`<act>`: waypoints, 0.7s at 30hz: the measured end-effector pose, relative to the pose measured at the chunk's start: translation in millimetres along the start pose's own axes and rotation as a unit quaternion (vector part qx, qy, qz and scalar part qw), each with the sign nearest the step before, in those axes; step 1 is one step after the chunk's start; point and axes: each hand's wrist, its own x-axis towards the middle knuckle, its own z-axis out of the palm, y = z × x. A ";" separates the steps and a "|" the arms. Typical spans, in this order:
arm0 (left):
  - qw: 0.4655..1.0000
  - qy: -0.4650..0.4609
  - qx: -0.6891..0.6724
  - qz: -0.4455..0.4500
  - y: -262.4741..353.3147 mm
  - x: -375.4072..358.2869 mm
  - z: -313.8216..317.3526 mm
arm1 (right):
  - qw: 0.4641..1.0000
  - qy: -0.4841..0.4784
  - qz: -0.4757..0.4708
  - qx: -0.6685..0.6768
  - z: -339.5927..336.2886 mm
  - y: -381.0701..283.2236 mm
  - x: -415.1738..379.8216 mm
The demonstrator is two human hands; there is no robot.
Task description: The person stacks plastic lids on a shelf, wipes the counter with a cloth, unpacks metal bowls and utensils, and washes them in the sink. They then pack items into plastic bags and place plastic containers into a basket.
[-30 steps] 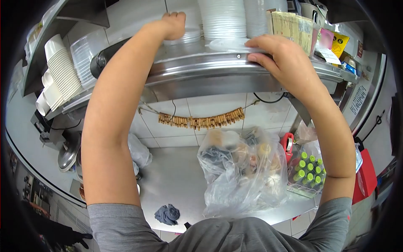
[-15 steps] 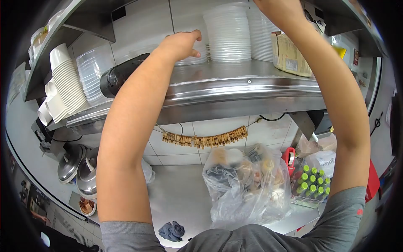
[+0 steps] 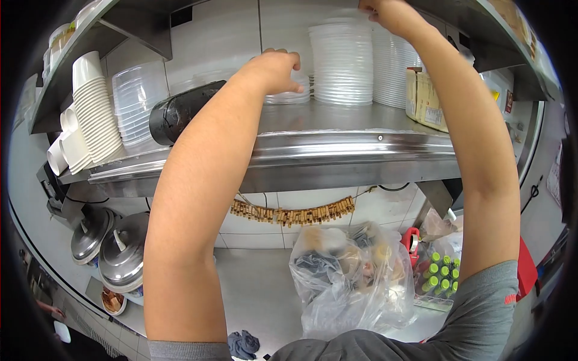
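Both arms reach up to a steel shelf (image 3: pixel 355 117). My left hand (image 3: pixel 278 67) is at a low stack of clear plastic lids (image 3: pixel 288 96), thumb and fingers apart; whether it touches them is hard to tell. My right hand (image 3: pixel 388 13) is at the top of a tall stack of clear lids (image 3: pixel 342 63), its fingers curled and partly cut off by the frame's top edge. What it holds, if anything, cannot be made out. Another tall stack (image 3: pixel 388 72) stands just right of the first.
White cups (image 3: pixel 96 111), clear containers (image 3: pixel 139 102), a black cylinder (image 3: pixel 180 111) and a yellowish carton (image 3: pixel 426 102) are on the shelf. Below are clothespins (image 3: pixel 295 215), a filled plastic bag (image 3: pixel 352 277), green-capped bottles (image 3: pixel 439 274), lidded pots (image 3: pixel 123 253) and a dark cloth (image 3: pixel 243 344).
The view has shifted, so the shelf sits lower in it. My right hand has come left and down to the top of the tall lid stack. My left hand remains by the low stack.
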 end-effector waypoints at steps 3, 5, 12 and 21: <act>0.990 0.050 -0.115 -0.070 -1.5 6.2 3.2 | 0.987 0.157 -0.032 0.018 -5.8 -9.4 0.4; 0.903 0.401 -0.151 -0.041 -12.0 23.7 14.1 | 0.977 0.194 -0.064 0.055 -15.9 -34.5 -6.5; 0.789 0.606 -0.095 0.047 10.9 2.6 -24.2 | 0.940 0.223 -0.087 0.245 -20.2 -67.2 11.7; 0.842 0.520 -0.127 -0.065 -0.2 -5.3 -29.8 | 0.985 0.170 -0.002 0.026 23.7 -31.9 7.8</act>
